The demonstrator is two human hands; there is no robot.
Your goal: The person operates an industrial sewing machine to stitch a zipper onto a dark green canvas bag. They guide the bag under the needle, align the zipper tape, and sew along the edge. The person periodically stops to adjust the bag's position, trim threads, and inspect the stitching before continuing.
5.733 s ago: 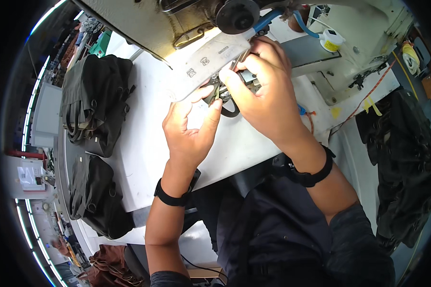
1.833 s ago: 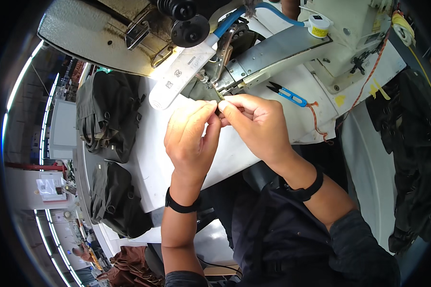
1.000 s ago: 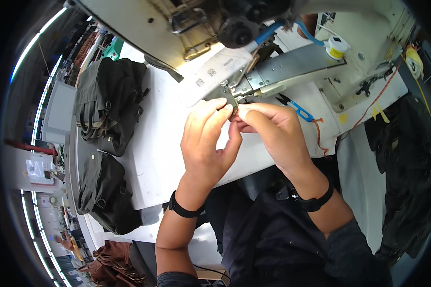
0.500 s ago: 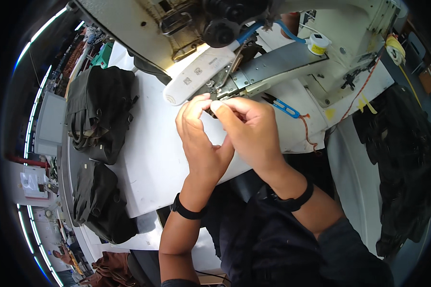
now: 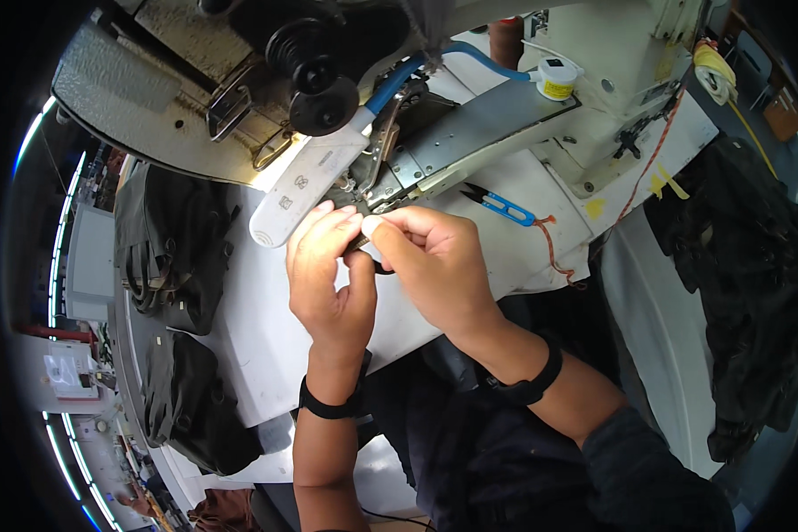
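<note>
2 bare hands meet at 1 small dark piece (image 5: 357, 242), which lies between their fingertips, mostly covered by them, just on the near side of the presser foot (image 5: 353, 188) of 1 sewing machine (image 5: 142, 115); whether the piece reaches under the foot cannot be told. The left hand (image 5: 332, 279) has its fingers bent over the piece's left side and its thumb below, in a loose pinch with a narrow gap. The right hand (image 5: 434, 266) pinches the other end closely between thumb and curled fingers, and a black curved strip (image 5: 383, 268) shows just beneath it. 2 black wristbands circle the wrists, 1 on the left (image 5: 330, 409) and 1 on the right (image 5: 539, 379). Above the hands hangs 1 white lamp (image 5: 310, 182) on a blue neck (image 5: 395, 84). On the white table (image 5: 266, 355) lie 1 pair of blue thread snips (image 5: 510, 209), tied to an orange cord (image 5: 551, 248), and, at the left, 2 dark olive bags, 1 farther (image 5: 173, 235) and 1 nearer (image 5: 191, 403), contents hidden. 1 small white round container (image 5: 556, 78) with a yellow label stands on the machine's metal bed (image 5: 479, 124); its inside cannot be seen.
</note>
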